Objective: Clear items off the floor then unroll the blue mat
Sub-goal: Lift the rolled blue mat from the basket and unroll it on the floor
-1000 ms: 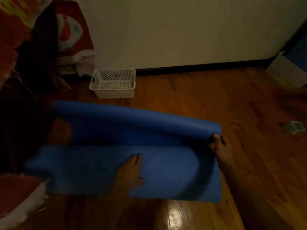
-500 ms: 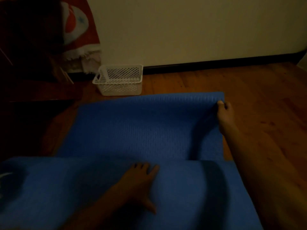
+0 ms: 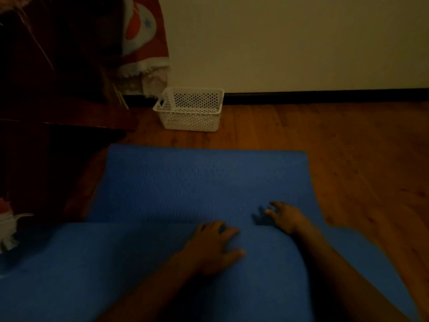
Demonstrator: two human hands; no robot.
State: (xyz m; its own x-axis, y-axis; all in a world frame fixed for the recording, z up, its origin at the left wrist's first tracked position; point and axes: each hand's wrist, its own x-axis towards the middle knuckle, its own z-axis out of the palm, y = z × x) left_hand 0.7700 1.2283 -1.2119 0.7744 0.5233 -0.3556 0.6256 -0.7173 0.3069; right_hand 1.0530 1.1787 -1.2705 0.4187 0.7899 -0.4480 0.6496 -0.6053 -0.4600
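Observation:
The blue mat (image 3: 199, 182) lies spread over the wooden floor, its far edge flat and a raised fold running across the near part. My left hand (image 3: 216, 245) rests palm down on that fold with fingers spread. My right hand (image 3: 286, 216) sits just beyond the fold on the flat part of the mat, fingers apart and holding nothing.
A white perforated basket (image 3: 192, 110) stands on the floor by the wall beyond the mat. Red and white fabric (image 3: 141, 40) hangs over dark furniture (image 3: 58, 89) at the left. Bare wooden floor (image 3: 359, 159) extends to the right.
The far end of the mat has dropped flat on the floor. My right hand let go of the mat's far corner and came back to the fold beside my left hand.

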